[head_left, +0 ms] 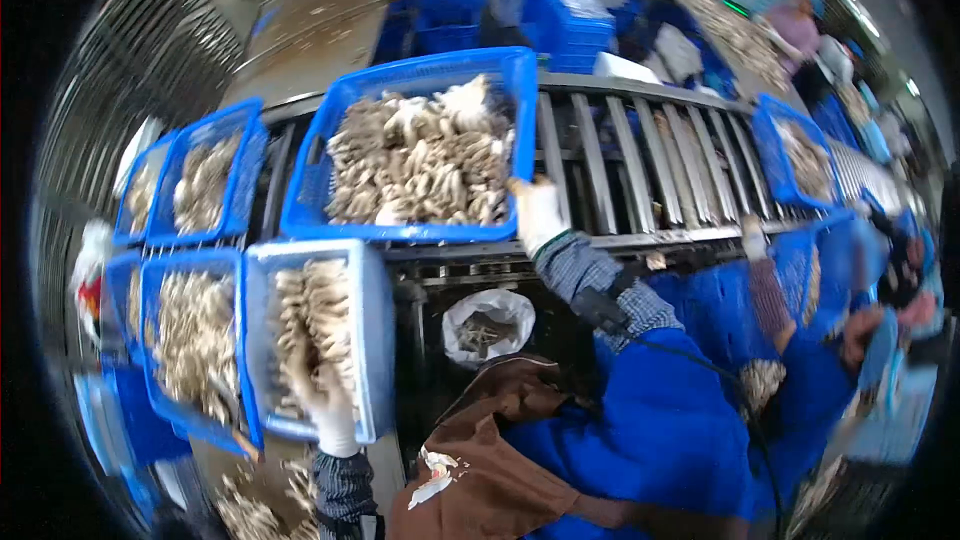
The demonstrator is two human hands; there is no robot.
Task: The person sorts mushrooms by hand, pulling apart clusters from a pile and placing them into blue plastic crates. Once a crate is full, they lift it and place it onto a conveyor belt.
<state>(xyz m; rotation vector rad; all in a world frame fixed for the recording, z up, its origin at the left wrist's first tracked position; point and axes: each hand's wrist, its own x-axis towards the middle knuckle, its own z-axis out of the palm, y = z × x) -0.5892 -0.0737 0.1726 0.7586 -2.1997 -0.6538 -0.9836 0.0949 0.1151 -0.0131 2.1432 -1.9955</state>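
My left hand [328, 412], in a white glove, reaches into a light blue crate [372, 340]. Its blurred fingers point down among the oyster mushrooms [318, 305], which lie in rows there; I cannot tell whether they grip any. At the near right corner of a large blue basket [400, 232], my gloved right hand [540, 212] is closed on the rim. Loose mushrooms [425, 150] heap up inside that basket, which rests on the metal roller conveyor [610, 160].
Blue baskets of mushrooms [195, 330] stand left of the crate. A white-lined bucket [490, 330] sits below the conveyor. Another blue basket [800, 155] is farther along the rollers. Blue crates [565, 25] stack behind. At right, a co-worker's gloved hand [753, 238] is at the conveyor edge.
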